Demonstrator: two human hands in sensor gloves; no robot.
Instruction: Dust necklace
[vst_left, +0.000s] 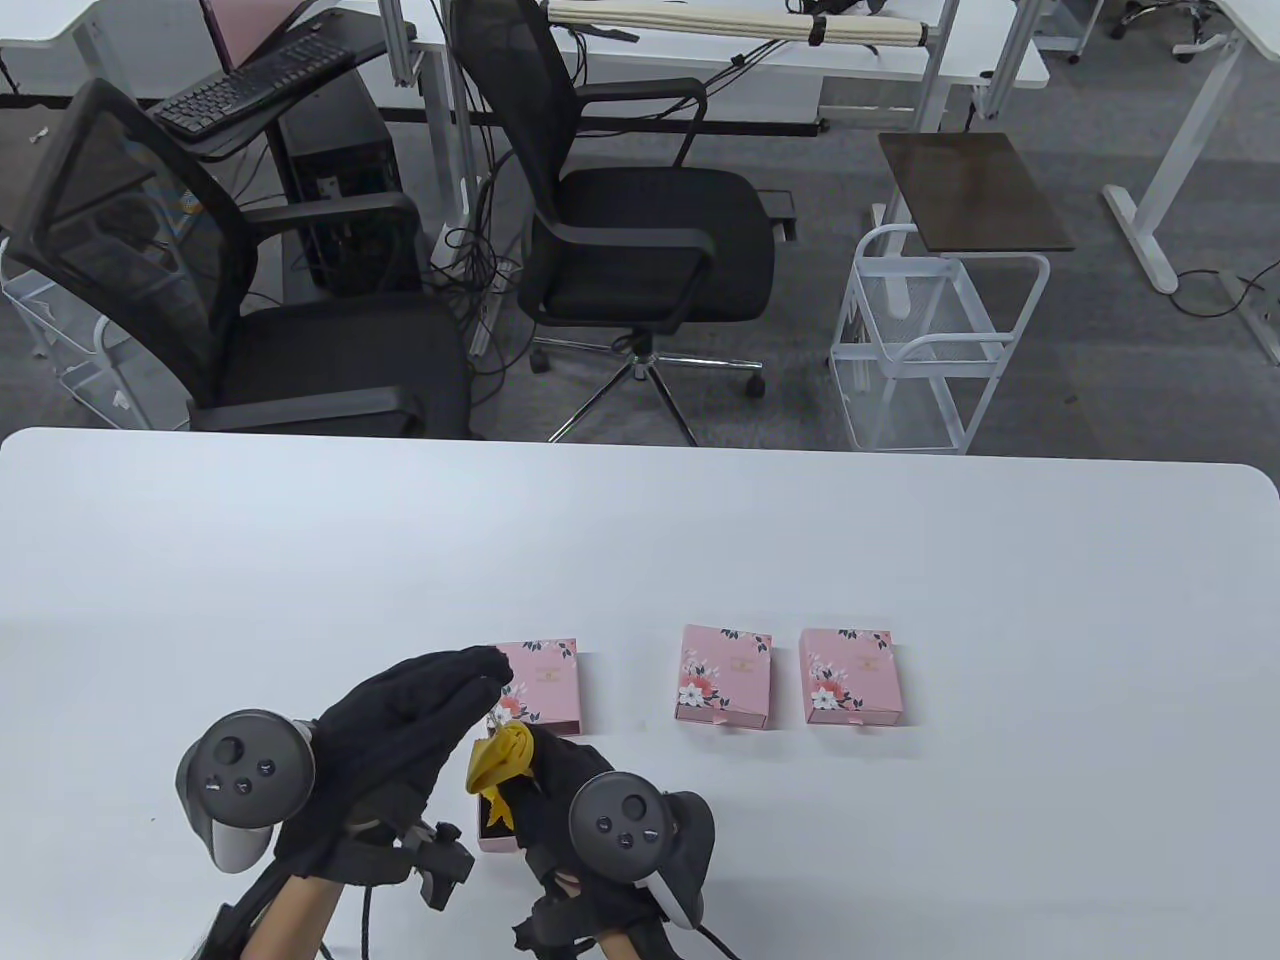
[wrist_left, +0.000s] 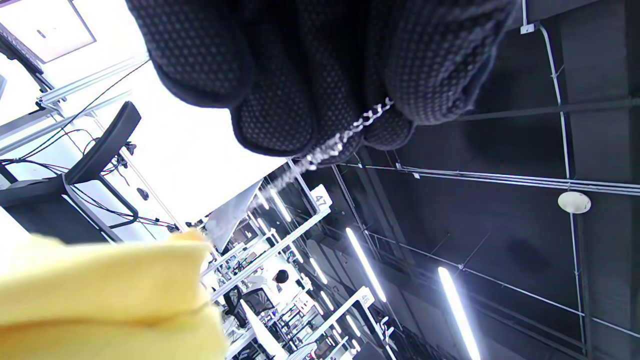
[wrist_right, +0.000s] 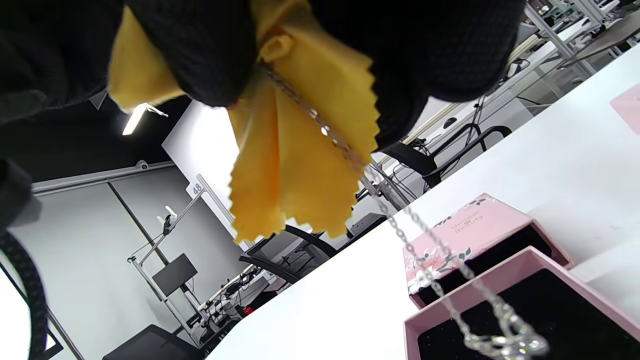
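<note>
Two hands work the silver necklace chain (wrist_right: 345, 150), strung in the air between them. Left hand (vst_left: 400, 740) pinches its upper end in closed fingertips (wrist_left: 280, 115). Right hand (vst_left: 560, 790), just below, grips the yellow polishing cloth (wrist_right: 300, 150) folded around the chain. Pendant end hangs over the open pink drawer box (wrist_right: 500, 305) beneath. Advice: keep chain taut, draw cloth slowly downward with light pressure.

Shiny metal necklace chain (wrist_right: 400, 225), matt yellow cloth (wrist_right: 300, 165), smooth white table (vst_left: 640, 540)
</note>
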